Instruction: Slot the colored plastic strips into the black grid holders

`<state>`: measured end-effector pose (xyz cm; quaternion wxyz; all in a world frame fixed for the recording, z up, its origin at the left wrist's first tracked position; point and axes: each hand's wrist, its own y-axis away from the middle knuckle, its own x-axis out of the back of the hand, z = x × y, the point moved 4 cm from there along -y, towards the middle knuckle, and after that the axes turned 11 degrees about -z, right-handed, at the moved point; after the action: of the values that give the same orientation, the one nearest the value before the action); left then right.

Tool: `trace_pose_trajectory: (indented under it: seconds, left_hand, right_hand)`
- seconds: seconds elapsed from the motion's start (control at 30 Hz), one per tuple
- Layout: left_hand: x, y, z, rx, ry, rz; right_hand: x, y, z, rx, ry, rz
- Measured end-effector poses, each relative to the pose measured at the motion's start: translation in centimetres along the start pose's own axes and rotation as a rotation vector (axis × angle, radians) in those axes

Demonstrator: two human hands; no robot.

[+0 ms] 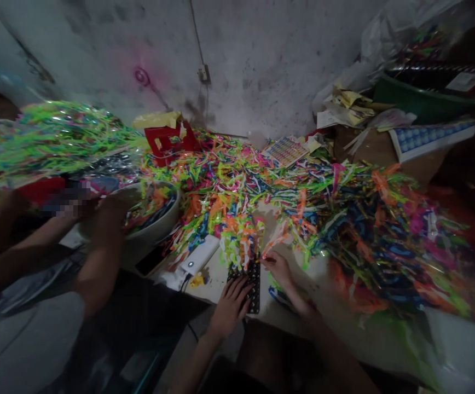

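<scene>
My left hand (229,306) lies with its fingers stretched over a black board with rows of light dots or holes (254,290) near the table's front edge. At the board's upper right, my right hand (277,267) pinches the end of an orange and white plastic strip (277,238). Several bright plastic pieces (237,246) in green, orange and white lie at the board's far end. Blue and green pieces (277,293) rest under my right forearm. What these pieces are is too small to tell.
A large heap of coloured plastic pieces (356,230) spreads right and back. To the left are a white box with a cable (200,255), a small yellow item (197,280) and a white basin (155,232). Another person's arm (104,246) reaches by the basin. A red stand (167,143) is behind.
</scene>
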<state>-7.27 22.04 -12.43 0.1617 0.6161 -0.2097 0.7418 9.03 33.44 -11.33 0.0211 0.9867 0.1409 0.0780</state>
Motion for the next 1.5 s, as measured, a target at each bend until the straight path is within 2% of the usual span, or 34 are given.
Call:
trace_pose_trajectory:
  seconds: [0.1,0.2,0.43,0.8,1.17,1.5]
  left_hand:
    - [0.0,0.1,0.0,0.007,0.002,-0.014]
    - [0.0,0.1,0.0,0.008,-0.001,-0.006]
    - [-0.3,0.1,-0.1,-0.001,-0.013,0.015]
    - [-0.1,0.0,0.0,-0.006,-0.017,0.043]
    - [-0.5,0.0,-0.2,-0.005,-0.012,0.03]
    - [-0.2,0.0,-0.1,-0.019,-0.029,0.04]
  right_hand:
    - [0.1,0.2,0.1,0.017,0.251,0.059]
    - [-0.3,0.7,-1.0,0.011,0.444,0.11]
    - [-2.2,1.0,-3.5,-0.041,0.638,0.127]
    - [-1.8,-0.1,-3.4,-0.088,0.502,0.073]
    - [-1.7,-0.6,-3.7,-0.053,0.422,0.007]
    - [-0.7,-0.6,-4.1,0.01,0.297,-0.02]
